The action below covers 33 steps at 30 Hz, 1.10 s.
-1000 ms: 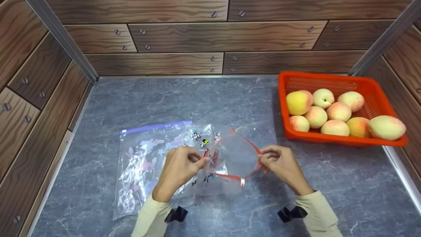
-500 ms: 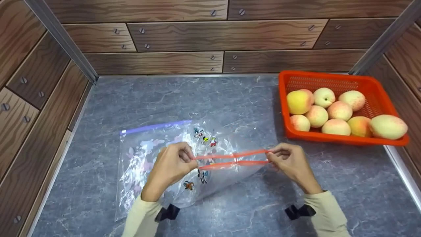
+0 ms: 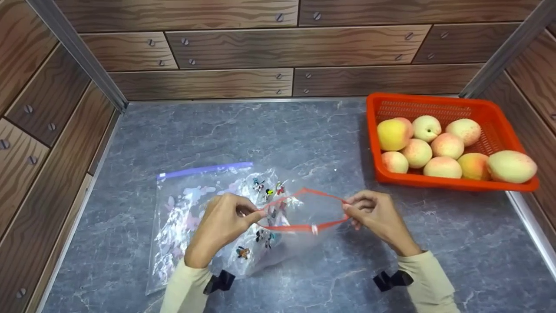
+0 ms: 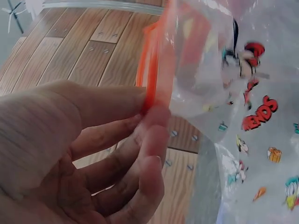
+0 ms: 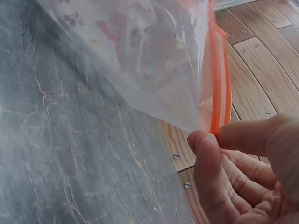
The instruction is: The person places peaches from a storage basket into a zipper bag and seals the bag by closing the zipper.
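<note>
A clear zip bag with an orange-red seal (image 3: pixel 299 208) and cartoon prints is held above the grey counter (image 3: pixel 269 134). My left hand (image 3: pixel 230 219) pinches the left end of its seal (image 4: pixel 152 88). My right hand (image 3: pixel 369 213) pinches the right end of the seal (image 5: pixel 217 88). The bag's mouth gapes open between both hands. Under it lies a second clear bag with a blue zip strip (image 3: pixel 204 169), flat on the counter.
An orange basket (image 3: pixel 499 126) at the back right holds several peaches (image 3: pixel 434 143). Wood-patterned walls (image 3: pixel 234 43) enclose the counter on the left, back and right.
Half a second ago the seal was pulled out taut and nearly closed. Now both hands have come closer together and the bag's mouth gapes open again.
</note>
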Tool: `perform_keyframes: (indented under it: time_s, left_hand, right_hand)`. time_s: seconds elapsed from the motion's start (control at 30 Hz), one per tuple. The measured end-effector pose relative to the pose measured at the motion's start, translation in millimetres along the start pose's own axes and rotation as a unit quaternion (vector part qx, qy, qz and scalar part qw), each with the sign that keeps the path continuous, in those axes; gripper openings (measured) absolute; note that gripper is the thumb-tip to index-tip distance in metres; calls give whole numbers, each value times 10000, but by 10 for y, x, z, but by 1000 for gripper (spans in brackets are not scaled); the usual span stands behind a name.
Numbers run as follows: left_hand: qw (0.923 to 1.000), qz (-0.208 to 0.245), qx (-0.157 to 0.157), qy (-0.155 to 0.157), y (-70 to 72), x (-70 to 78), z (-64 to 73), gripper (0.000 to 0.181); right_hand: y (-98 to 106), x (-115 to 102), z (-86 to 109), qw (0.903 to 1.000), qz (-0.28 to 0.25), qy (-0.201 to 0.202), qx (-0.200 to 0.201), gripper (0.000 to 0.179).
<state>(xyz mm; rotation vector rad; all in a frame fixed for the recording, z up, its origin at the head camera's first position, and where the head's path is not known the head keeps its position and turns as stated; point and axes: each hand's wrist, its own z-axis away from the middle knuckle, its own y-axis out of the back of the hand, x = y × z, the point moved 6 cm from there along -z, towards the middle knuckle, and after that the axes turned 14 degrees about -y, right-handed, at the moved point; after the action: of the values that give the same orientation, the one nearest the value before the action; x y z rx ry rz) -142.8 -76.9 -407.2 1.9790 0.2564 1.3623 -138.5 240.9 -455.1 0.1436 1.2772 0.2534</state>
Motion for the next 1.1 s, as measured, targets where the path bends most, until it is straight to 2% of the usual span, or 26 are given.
perform_keyframes:
  time_s: [0.07,0.27,0.43,0.53,0.6,0.67,0.77,0.9,0.97,1.1]
  left_hand:
    - [9999,80,70,-13,-55,11,-38,11]
    - [9965,718,439,-33,-236,-11,-157,14]
    - [9946,802,653,-88,-293,-4,-204,17]
    - [9942,786,725,-107,-300,1,-216,16]
    - [9937,860,714,-90,-311,0,-217,16]
    - [9929,970,689,-55,-325,-2,-214,16]
    - [9914,1128,661,-11,-350,1,-212,17]
    - [9902,1193,723,-26,-369,-8,-210,16]
    - [9899,1200,755,-31,-376,-22,-207,16]
    - [9887,1300,743,15,-392,-36,-193,16]
  right_hand:
    - [-33,-2,-10,10000,7,19,-63,17]
    - [-114,-27,-33,9998,163,-9,-114,18]
    - [-129,-57,-23,9995,287,-66,-97,23]
    - [-89,-89,2,9992,359,50,165,22]
    - [-24,-123,35,9974,405,311,513,18]
    - [88,-183,81,9906,512,748,1027,12]
    - [348,-319,149,9672,784,1523,1876,14]
    - [804,-603,157,9251,1209,2344,2730,24]
    - [1019,-774,122,9008,1526,2647,3086,29]
    - [1326,-1078,-42,8603,2222,2956,3508,42]
